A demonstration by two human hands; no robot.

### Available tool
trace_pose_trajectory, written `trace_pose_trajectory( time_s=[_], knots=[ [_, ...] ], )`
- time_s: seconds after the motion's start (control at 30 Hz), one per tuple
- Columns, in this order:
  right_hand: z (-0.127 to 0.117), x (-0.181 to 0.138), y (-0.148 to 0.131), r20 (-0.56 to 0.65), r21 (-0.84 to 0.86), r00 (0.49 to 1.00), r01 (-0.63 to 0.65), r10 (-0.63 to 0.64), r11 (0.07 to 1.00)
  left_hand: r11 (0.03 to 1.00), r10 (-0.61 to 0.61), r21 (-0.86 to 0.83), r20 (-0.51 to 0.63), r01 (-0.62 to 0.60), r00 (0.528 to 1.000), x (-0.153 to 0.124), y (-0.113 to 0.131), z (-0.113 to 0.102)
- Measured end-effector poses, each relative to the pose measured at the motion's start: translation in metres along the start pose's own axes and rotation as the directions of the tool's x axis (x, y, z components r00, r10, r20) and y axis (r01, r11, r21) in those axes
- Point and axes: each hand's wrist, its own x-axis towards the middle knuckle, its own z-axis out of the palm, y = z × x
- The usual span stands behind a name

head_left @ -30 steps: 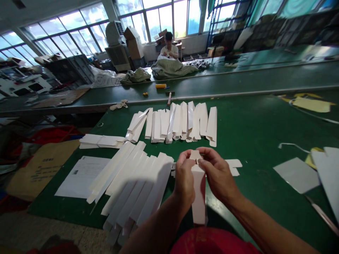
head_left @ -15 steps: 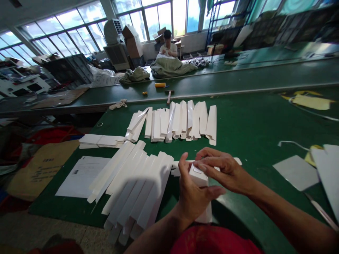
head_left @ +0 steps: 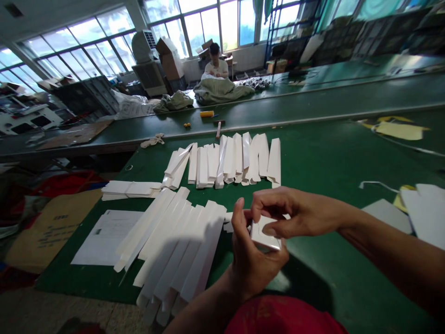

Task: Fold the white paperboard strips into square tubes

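A long white carton (head_left: 260, 235) stands with its end turned up toward me, close to my body. My left hand (head_left: 253, 265) is wrapped round its sides just below that end. Over the top bends my right hand (head_left: 304, 211), its fingers curled and its thumb pressed on the end flap. The carton's lower part is hidden behind the left hand. To the left lies a pile of long white cartons (head_left: 186, 232), partly in shadow. Beyond the hands, several slimmer white cartons (head_left: 227, 157) are lined up in a row.
Left on the green table (head_left: 323, 162) lie a printed sheet (head_left: 104, 241) and a flat white stack (head_left: 132, 189). White card pieces (head_left: 422, 213) lie at right. Behind are a hammer (head_left: 218, 129) and a yellow roll (head_left: 206, 114). A person (head_left: 216, 65) sits across the tables.
The carton's end has tipped toward me, and my left hand has closed further round it. My right fingers have curled, with the thumb now on the end flap. The view has shifted slightly.
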Motion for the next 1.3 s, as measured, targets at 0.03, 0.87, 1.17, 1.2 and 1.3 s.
trace_pose_trajectory(
  time_s=[0.03,0.87,1.17,1.2,1.3],
  knots=[
    [0.000,0.001,0.000,0.016,-0.008,1.000,-0.009,0.009,1.000,1.000,-0.005,0.005,0.001,0.005,1.000,-0.001,-0.001,0.000],
    [-0.008,0.009,-0.007,0.001,-0.322,0.992,-0.121,0.128,0.939,0.976,0.145,0.168,-0.044,-0.136,0.988,0.003,-0.003,-0.003],
    [0.013,0.029,0.201,-0.433,-0.657,0.891,-0.418,0.140,0.627,0.862,-0.201,0.477,0.011,0.172,0.979,0.060,-0.052,-0.021],
    [0.026,0.028,0.226,-0.436,-0.675,0.885,-0.442,0.165,0.591,0.818,-0.223,0.549,0.027,0.172,0.974,0.060,-0.065,-0.021],
    [0.057,0.011,0.274,-0.431,-0.727,0.883,-0.462,0.187,0.507,0.596,-0.349,0.792,0.106,0.133,0.931,0.037,-0.104,-0.024]
  ],
)
